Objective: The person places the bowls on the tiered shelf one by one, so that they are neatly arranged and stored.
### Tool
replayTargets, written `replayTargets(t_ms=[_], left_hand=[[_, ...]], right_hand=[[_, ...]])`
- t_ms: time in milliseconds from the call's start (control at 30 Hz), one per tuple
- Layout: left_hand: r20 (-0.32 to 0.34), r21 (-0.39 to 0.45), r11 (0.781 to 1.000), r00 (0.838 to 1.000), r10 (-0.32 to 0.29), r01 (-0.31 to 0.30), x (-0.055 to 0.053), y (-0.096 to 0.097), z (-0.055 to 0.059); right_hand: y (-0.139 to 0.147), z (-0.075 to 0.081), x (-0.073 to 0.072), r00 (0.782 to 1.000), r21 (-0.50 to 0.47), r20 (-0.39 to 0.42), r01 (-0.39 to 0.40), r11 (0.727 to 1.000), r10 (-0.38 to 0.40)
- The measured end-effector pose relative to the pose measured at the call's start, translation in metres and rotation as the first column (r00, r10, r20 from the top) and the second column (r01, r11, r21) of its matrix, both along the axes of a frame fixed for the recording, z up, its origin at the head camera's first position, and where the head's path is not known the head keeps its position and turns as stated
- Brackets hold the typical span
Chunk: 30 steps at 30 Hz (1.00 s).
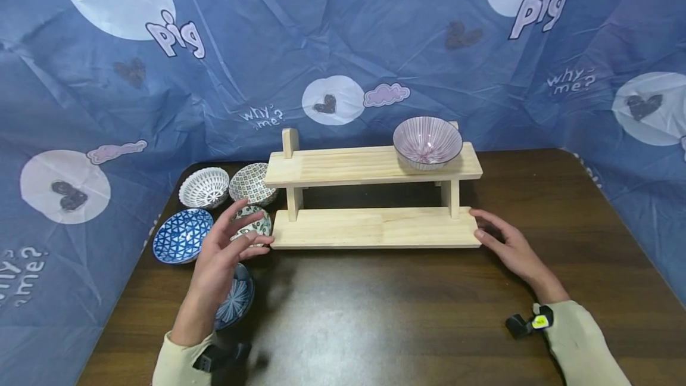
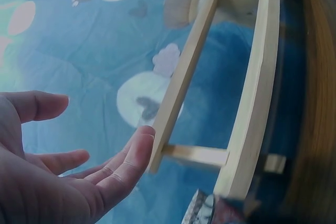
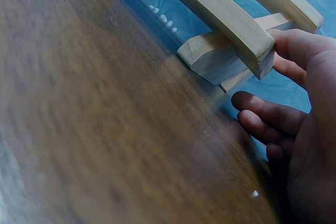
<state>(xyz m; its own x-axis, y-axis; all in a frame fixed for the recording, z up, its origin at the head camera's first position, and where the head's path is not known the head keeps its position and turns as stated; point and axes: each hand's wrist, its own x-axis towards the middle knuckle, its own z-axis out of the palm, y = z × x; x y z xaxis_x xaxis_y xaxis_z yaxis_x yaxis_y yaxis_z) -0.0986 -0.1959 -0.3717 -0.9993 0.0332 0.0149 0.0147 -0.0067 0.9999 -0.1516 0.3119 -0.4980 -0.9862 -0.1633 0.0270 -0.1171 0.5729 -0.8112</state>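
Observation:
A two-tier wooden stand [image 1: 348, 228] of pale wood is on the table, its upper board set back above the lower one. My right hand [image 1: 506, 243] touches the right end of the lower board with its fingertips; in the right wrist view its other fingers hang loosely below the board. At the opposite end my left hand [image 1: 222, 255] is held up with fingers spread, fingertips close to the lower board's left end; whether they touch cannot be told. A purple-striped bowl [image 1: 427, 140] sits on the right part of the upper board.
Left of the stand are several bowls: a white ribbed one [image 1: 205, 188], a patterned one [image 1: 252, 183], a blue-and-white one [image 1: 182, 236], a green-patterned one [image 1: 259, 222] partly behind the left hand, and a dark blue one [image 1: 236, 299]. A blue printed cloth [image 1: 343, 28] hangs behind the table [image 1: 375, 326].

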Motion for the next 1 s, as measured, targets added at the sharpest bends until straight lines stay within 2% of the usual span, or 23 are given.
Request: replayTargets(t_ms=[267,700,900,1000], left_hand=[[-0.078,0.086,0.996,0.997,0.016,-0.009,0.009,-0.023,-0.007],[-0.134,0.172,0.985,0.989,0.056,-0.032,0.026,-0.055,-0.017],[-0.155,0.296,0.955,0.985,0.080,-0.031,0.034,-0.072,-0.022],[-0.145,0.288,0.955,0.983,0.114,-0.068,0.040,-0.079,-0.025]], right_hand=[[0.001,0.000,0.000,1.000,-0.010,-0.002,-0.002,1.000,0.002],[0.000,0.000,0.001,1.000,-0.007,-0.008,0.001,1.000,-0.001],[0.000,-0.001,-0.001,1.000,-0.013,-0.002,-0.002,1.000,0.002],[0.000,-0.001,-0.001,1.000,-0.015,0.005,-0.001,1.000,0.002]])
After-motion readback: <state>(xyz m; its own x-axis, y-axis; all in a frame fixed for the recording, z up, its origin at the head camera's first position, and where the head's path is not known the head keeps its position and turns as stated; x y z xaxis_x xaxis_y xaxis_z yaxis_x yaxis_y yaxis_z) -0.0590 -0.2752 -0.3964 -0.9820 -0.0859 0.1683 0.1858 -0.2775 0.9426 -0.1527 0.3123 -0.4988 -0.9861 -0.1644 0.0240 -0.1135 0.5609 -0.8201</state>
